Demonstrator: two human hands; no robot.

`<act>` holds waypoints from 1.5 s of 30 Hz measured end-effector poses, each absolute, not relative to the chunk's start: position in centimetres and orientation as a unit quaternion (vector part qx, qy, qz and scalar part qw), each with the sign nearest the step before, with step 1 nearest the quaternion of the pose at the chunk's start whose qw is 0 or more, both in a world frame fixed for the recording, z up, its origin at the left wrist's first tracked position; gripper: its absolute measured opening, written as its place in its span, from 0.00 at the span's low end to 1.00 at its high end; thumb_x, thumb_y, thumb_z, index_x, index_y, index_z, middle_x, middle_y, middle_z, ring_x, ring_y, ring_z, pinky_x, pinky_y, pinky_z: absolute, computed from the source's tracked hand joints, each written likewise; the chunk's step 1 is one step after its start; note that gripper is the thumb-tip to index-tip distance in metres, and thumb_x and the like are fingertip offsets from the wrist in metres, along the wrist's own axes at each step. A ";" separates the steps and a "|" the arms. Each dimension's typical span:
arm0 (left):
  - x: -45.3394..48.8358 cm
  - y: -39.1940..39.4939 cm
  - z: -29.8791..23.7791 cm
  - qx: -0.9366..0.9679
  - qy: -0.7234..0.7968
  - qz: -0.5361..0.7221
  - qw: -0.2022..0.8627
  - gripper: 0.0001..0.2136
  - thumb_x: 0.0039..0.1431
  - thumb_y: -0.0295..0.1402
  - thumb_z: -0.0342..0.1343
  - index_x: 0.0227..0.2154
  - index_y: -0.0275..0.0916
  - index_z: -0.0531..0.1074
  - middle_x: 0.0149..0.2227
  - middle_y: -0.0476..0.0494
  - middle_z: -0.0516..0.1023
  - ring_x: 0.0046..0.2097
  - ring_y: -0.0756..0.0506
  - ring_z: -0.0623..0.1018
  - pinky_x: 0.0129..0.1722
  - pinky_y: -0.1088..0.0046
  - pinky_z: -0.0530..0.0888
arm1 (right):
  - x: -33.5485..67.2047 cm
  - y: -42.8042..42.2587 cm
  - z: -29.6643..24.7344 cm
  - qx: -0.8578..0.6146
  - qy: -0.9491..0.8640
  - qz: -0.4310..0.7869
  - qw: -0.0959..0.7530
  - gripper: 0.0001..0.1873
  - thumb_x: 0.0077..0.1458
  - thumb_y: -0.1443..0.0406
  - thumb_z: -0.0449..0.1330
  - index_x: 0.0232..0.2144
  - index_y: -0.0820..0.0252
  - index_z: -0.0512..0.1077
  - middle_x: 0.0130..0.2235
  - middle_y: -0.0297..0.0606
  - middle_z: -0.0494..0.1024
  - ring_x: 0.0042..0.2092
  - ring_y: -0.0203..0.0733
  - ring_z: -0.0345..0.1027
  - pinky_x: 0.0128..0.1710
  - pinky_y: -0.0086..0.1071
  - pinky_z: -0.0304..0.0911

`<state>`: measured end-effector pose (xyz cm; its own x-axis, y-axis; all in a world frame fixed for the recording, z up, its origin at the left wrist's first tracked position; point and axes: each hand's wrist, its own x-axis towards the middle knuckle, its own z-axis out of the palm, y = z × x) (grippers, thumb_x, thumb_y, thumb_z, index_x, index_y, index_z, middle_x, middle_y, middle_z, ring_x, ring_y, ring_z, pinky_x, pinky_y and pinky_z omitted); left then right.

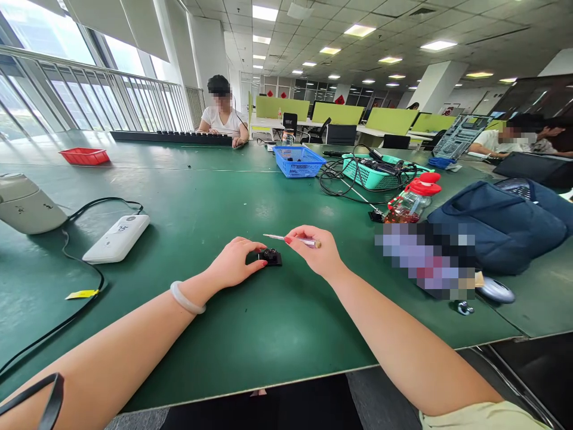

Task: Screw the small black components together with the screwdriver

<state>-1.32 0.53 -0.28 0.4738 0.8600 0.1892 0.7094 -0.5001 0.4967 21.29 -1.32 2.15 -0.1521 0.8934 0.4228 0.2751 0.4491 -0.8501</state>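
My left hand rests on the green table, its thumb and fingers closed on the left side of a small black part. That part lies flat and has a raised, uneven top whose details are too small to make out. Just to its right, my right hand is closed around the clear handle of a slim screwdriver. The screwdriver's thin metal shaft points left, above the black part and apart from it.
To the left lie a white power bank and a black cable. Farther back stand a red tray, a blue basket and a teal basket with cables. A bottle and dark blue bag are right. A person sits opposite.
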 end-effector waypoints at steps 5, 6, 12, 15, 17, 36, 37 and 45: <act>-0.7 0.9 -0.4 0.844 0.461 0.221 0.163 0.20 0.57 0.47 0.56 0.49 0.44 0.77 0.46 0.42 0.82 0.54 0.34 0.73 0.57 0.52 0.70 | 21.3 -1.5 2.3 -0.418 -0.675 0.310 0.523 0.22 0.50 0.46 0.64 0.30 0.59 0.76 0.24 0.34 0.72 0.24 0.34 0.58 0.23 0.30 0.53; -0.6 1.0 -0.4 0.845 0.460 0.221 0.158 0.19 0.58 0.47 0.56 0.48 0.43 0.77 0.46 0.42 0.82 0.54 0.34 0.73 0.57 0.52 0.70 | 21.3 -1.5 2.3 -0.419 -0.669 0.309 0.530 0.22 0.51 0.46 0.64 0.29 0.59 0.76 0.24 0.34 0.71 0.24 0.34 0.58 0.22 0.30 0.53; -0.4 0.8 -0.2 0.855 0.451 0.217 0.136 0.14 0.59 0.44 0.57 0.41 0.43 0.78 0.43 0.44 0.82 0.51 0.37 0.74 0.55 0.55 0.71 | 21.3 -1.4 2.2 -0.424 -0.674 0.275 0.539 0.26 0.56 0.44 0.59 0.20 0.58 0.72 0.19 0.31 0.67 0.22 0.33 0.56 0.23 0.30 0.53; -0.5 0.9 -0.3 0.856 0.446 0.219 0.140 0.13 0.59 0.44 0.58 0.41 0.43 0.78 0.43 0.44 0.82 0.51 0.37 0.75 0.55 0.55 0.71 | 21.2 -1.4 2.0 -0.421 -0.693 0.250 0.528 0.26 0.57 0.45 0.57 0.21 0.58 0.72 0.19 0.31 0.67 0.22 0.33 0.56 0.24 0.30 0.53; -0.5 0.9 -0.4 0.857 0.443 0.221 0.142 0.14 0.59 0.44 0.57 0.41 0.43 0.78 0.43 0.44 0.82 0.50 0.37 0.75 0.54 0.55 0.72 | 21.1 -1.5 2.0 -0.420 -0.707 0.235 0.519 0.26 0.58 0.45 0.57 0.21 0.58 0.71 0.19 0.31 0.67 0.22 0.33 0.55 0.24 0.30 0.53; -0.5 1.3 -0.7 0.856 0.444 0.219 0.151 0.14 0.58 0.44 0.58 0.42 0.42 0.78 0.41 0.43 0.82 0.49 0.37 0.76 0.53 0.56 0.73 | 20.5 -2.4 2.2 -0.402 -0.768 0.219 0.448 0.15 0.58 0.53 0.60 0.28 0.56 0.71 0.21 0.28 0.68 0.22 0.32 0.56 0.24 0.28 0.52; -0.5 1.3 -0.8 0.856 0.444 0.218 0.152 0.14 0.58 0.44 0.58 0.42 0.43 0.78 0.41 0.43 0.82 0.49 0.37 0.76 0.53 0.56 0.73 | 20.6 -2.3 2.2 -0.404 -0.769 0.221 0.444 0.14 0.58 0.53 0.59 0.29 0.56 0.71 0.21 0.28 0.68 0.21 0.32 0.56 0.23 0.28 0.52; -0.7 1.8 -1.4 0.844 0.461 0.226 0.153 0.16 0.56 0.47 0.59 0.42 0.43 0.78 0.43 0.43 0.82 0.54 0.35 0.73 0.58 0.53 0.69 | 20.7 -2.3 2.3 -0.432 -0.769 0.195 0.429 0.13 0.63 0.57 0.54 0.31 0.57 0.71 0.19 0.27 0.63 0.20 0.32 0.55 0.24 0.28 0.52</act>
